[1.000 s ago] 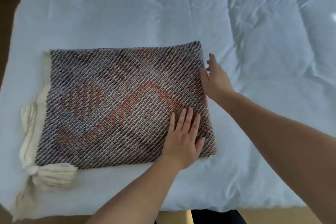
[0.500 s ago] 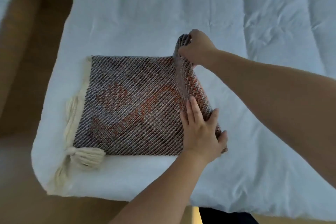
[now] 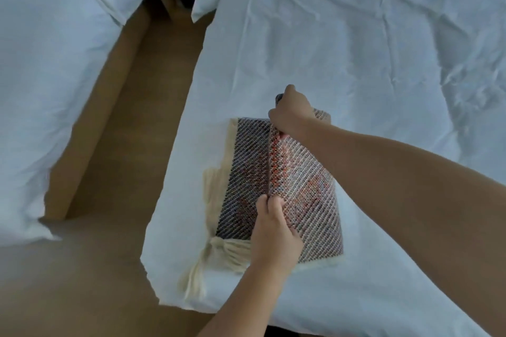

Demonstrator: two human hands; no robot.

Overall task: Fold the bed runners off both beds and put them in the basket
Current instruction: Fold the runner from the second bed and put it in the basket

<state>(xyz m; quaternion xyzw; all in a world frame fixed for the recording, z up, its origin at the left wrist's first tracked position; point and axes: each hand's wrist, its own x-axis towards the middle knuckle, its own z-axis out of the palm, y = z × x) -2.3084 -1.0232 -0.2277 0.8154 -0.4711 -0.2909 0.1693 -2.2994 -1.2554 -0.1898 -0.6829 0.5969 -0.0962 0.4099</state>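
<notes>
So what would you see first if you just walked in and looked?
The woven bed runner jumps out, dark and patterned on the white bed, with cream tassels along its left edge. The right hand grips its far corner and the left hand its near edge, folding it over. Left of that stands a second white bed.

Runner (image 3: 246, 172) at your bed's (image 3: 356, 35) near-left corner.
Its tassels (image 3: 216, 252) lie leftward; a second bed (image 3: 41, 63) stands left, across the floor (image 3: 123, 145).

Pretty dim, flat, bluish light in here, with only soft shadows in the creases of the white duvet (image 3: 356, 49). Everything's a bit soft and smeary, and the wide lens bends the edges.
</notes>
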